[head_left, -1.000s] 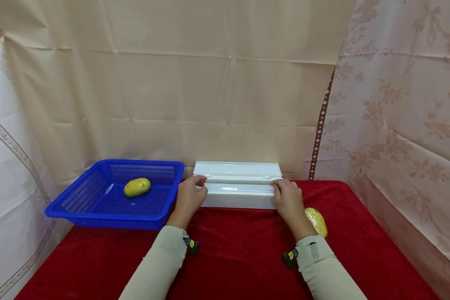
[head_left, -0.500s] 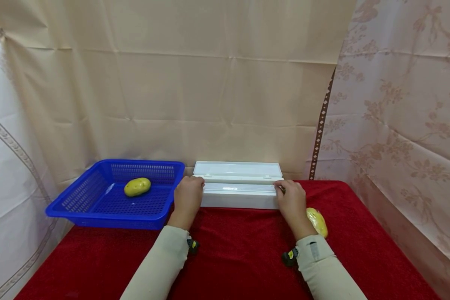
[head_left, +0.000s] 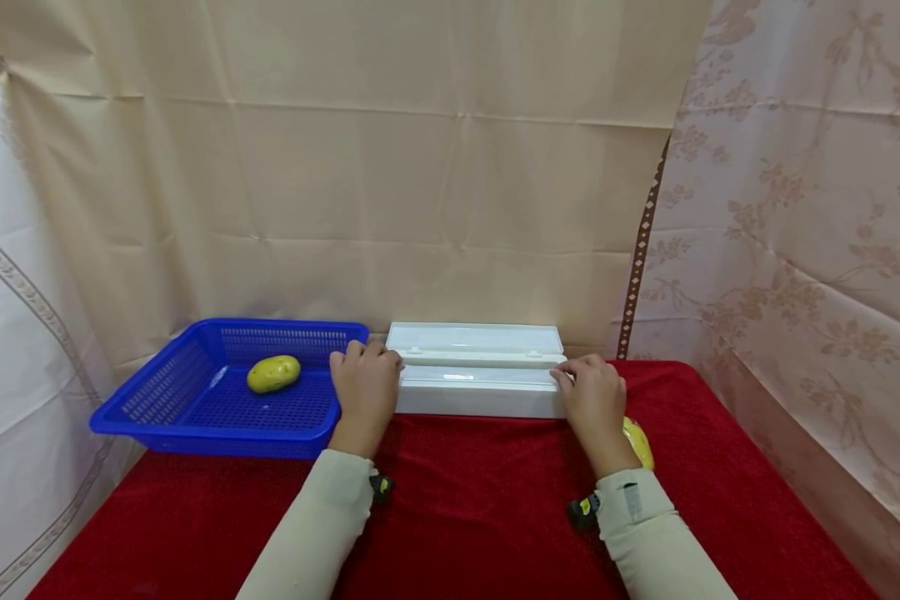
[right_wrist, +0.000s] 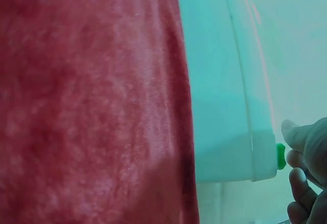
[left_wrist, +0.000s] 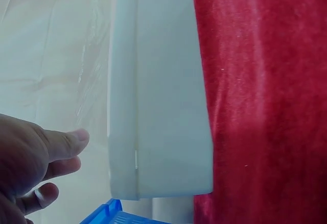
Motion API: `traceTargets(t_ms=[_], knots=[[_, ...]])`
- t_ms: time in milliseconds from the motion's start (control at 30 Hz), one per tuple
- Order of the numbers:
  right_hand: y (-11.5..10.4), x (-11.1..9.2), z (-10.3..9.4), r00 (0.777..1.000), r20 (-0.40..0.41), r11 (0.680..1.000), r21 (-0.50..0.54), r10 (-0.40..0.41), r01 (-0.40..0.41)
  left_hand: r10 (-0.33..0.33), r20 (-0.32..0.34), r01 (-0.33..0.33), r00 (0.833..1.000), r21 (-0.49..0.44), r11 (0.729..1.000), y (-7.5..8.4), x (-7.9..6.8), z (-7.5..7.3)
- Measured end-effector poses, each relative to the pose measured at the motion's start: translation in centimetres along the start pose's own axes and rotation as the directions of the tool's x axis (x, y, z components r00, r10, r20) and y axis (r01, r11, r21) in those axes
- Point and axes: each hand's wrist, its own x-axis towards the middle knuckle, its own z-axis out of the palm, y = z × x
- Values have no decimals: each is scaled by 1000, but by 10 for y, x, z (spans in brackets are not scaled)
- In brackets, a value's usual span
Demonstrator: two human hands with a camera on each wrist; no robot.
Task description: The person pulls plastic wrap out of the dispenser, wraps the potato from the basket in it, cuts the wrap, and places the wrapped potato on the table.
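**Clear film [left_wrist: 83,76] pinched over both ends of the white box [head_left: 480,402]**

At the box's left end, the left hand's [head_left: 365,385] grip pinches the film thumb to finger; the right hand [head_left: 594,398] does likewise at its right end, probably to keep the sheet spread. The lid [head_left: 474,337] stands open behind the box, presumably for access. Left of the box, a blue basket [head_left: 232,433] holds one potato [head_left: 273,374]; near its right end, the right wrist [head_left: 613,454] partly hides a second potato [head_left: 640,442]. The film barely shows; its edge cannot be traced.

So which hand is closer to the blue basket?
Left. The left hand is at the blue basket's right side, overlapping its rim in the head view; the right hand is farther off, by the white box's right end.
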Motion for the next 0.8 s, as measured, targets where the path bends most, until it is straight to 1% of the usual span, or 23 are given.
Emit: traceTargets(t_ms=[133,267,400,633,800], knots=[[-2,1,-3,1000,-7,1000,-22,-6,6,-20,17,20,1000,-1,1000,-1,3,-4],[-4,2,-5,1000,-17,999,-44,-19,18,-16,3,16,1000,-4,1000,-2,4,-7],[-6,2,-8,999,-38,999,-39,-16,14,-1,-15,1,1000,-12,1000,-4,5,-10],[-12,5,-16,998,-56,1000,-25,-1,-1,-17,26,18,1000,-19,1000,-4,8,-17],[-16,7,-23,997,-72,1000,-21,-2,0,-20,11,20,1000,-15,1000,-4,10,-21]])
